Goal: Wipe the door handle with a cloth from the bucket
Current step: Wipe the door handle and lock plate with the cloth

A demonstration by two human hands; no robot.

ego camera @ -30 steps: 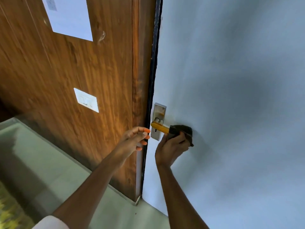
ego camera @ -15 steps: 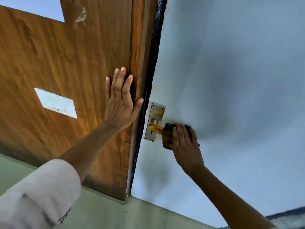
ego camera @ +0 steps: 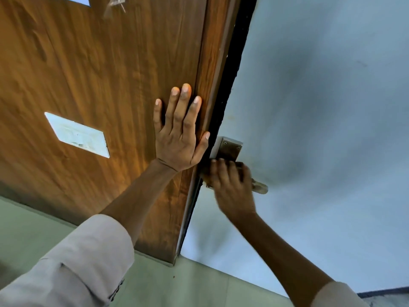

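The metal door handle (ego camera: 260,188) sticks out from a steel backplate (ego camera: 229,149) on the pale blue door (ego camera: 321,107). My right hand (ego camera: 230,187) is wrapped over the handle's inner end near the plate, blurred by motion. A sliver of the dark cloth (ego camera: 240,165) shows under its fingers. The handle's tip pokes out to the right of that hand. My left hand (ego camera: 180,134) lies flat with fingers spread on the brown wooden door leaf (ego camera: 99,74), beside its edge. The bucket is out of view.
A white label (ego camera: 77,135) is stuck on the wooden leaf to the left. A black gap (ego camera: 234,74) runs between the two doors. Pale green floor (ego camera: 199,286) lies below.
My right hand with the cloth has slid left along the handle toward the backplate, uncovering the handle's tip. My left hand stays flat on the wooden leaf. The camera has come closer.
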